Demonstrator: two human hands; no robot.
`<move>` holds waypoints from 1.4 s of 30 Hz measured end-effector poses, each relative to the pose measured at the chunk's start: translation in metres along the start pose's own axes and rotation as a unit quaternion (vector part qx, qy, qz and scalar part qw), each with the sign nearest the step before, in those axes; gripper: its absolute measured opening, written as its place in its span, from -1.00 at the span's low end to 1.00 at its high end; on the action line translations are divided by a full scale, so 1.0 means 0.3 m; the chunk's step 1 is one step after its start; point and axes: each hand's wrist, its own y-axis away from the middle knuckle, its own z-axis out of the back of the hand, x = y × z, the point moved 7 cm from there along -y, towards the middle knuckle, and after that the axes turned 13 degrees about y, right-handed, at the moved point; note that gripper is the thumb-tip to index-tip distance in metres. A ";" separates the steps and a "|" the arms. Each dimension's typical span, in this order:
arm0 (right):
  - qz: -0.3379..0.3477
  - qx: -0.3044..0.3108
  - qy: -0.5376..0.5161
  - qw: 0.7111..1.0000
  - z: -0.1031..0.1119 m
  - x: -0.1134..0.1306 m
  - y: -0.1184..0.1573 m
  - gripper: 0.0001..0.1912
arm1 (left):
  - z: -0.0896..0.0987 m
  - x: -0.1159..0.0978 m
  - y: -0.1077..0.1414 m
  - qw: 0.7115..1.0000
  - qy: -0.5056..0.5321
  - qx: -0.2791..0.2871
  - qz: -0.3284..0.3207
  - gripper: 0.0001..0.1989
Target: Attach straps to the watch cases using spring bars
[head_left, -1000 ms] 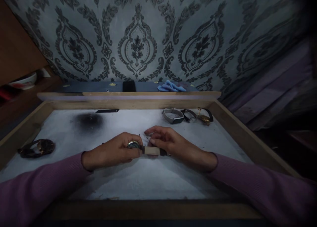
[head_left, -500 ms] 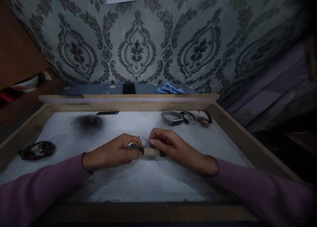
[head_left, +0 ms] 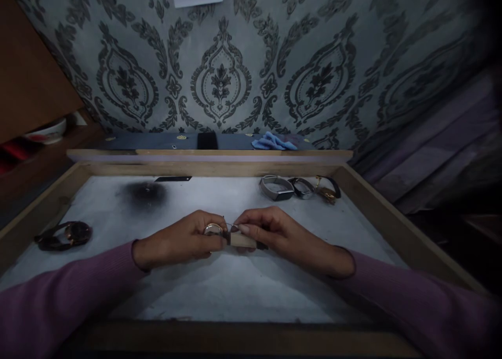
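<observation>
My left hand (head_left: 184,240) is closed around a round-faced wristwatch (head_left: 213,229), thumb and fingers at its case. Beside the case, between my hands, is a beige, flat-faced piece (head_left: 242,240); I cannot tell whether it belongs to the strap. My right hand (head_left: 274,231) pinches a thin metal tool (head_left: 231,225), whose slim end reaches toward the watch. Its fingertips rest over the beige piece and hide most of the tool. A dark end sticks out below the right fingers.
A wooden-rimmed tray (head_left: 212,168) surrounds the work. Inside lie a dark watch (head_left: 76,233) at left, a black flat strip (head_left: 173,178), and at back right a grey smartwatch (head_left: 276,187), a black watch (head_left: 303,188) and a gold one (head_left: 328,192). A blue cloth (head_left: 273,141) lies behind.
My right hand has come slightly closer to the watch, and the thin tool sits lower between the hands. The watch face has tilted and catches more light. The whole view has shifted slightly.
</observation>
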 end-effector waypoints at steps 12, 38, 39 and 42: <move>-0.011 0.034 -0.006 0.999 -0.006 0.008 0.006 -0.61 | 0.011 0.006 0.003 1.000 -0.014 -0.004 0.003 -0.82; -0.033 0.079 -0.011 0.996 -0.012 -0.001 0.010 -0.54 | 0.011 0.004 0.005 0.999 -0.036 -0.005 0.009 -0.74; -0.033 0.081 -0.010 0.996 -0.011 -0.001 0.011 -0.54 | 0.010 0.002 0.005 0.999 -0.037 -0.004 0.010 -0.74; -0.027 0.080 -0.003 0.996 -0.009 0.000 0.011 -0.54 | 0.008 0.000 0.006 0.999 -0.036 -0.003 0.012 -0.76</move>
